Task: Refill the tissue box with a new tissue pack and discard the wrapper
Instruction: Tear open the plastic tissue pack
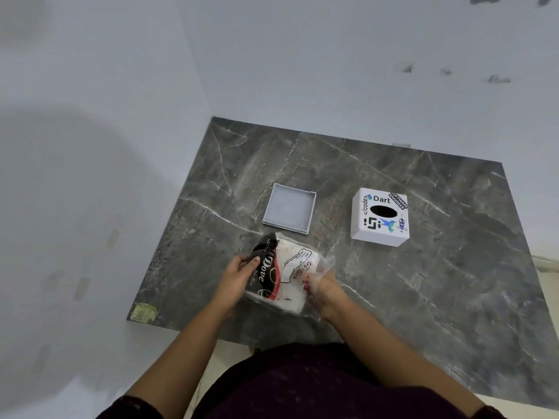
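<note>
A tissue pack (pixel 292 272) in a clear wrapper with a black and red printed band lies near the front of the dark marble table (pixel 423 282). My left hand (pixel 239 275) grips the black end of the wrapper. My right hand (pixel 325 287) holds the loose clear plastic at the pack's right side. Farther back stands the white cube tissue box (pixel 380 217) with stickers and an oval slot on top. Its grey square base tray (pixel 289 211) lies apart, to the left of the box, open side up.
White walls border the table at the back and the left. A yellowed sticker (pixel 143 312) marks the table's front left corner. My dark-clothed lap (pixel 302 385) sits below the front edge. Pale floor shows at the far right.
</note>
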